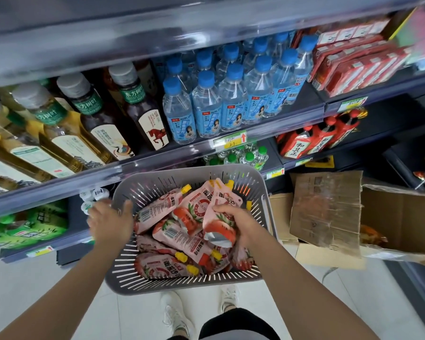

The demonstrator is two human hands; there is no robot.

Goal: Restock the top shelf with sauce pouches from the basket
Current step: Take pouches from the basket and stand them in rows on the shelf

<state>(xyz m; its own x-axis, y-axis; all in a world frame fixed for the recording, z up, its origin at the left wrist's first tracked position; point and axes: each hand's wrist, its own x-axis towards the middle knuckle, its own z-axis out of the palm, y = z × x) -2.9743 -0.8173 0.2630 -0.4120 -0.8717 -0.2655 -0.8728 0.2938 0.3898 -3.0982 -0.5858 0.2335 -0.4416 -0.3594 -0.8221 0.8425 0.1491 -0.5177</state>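
In the head view, our left hand [111, 218] grips the left rim of the grey basket [182, 171], with the thumb inside the wall and the fingers curled over the outer side. The basket is in front of the shelves, above the pale floor [35, 278] and our white shoes [174, 312].

Our right hand [241, 223] is inside the basket at its right side and grasps one pouch [219, 214]. The thumb lies across the pink front, and the silver bottom fold points to the near side. This pouch stands tilted on the other pouches [179, 238], which lie in a loose heap with yellow caps pointing in different directions.

Far from us, one shelf carries tea bottles [96, 114] at the left, water bottles [231, 94] in the middle and red cartons [353, 62] at the right. A cardboard box [329, 217] stands open just right of the basket.
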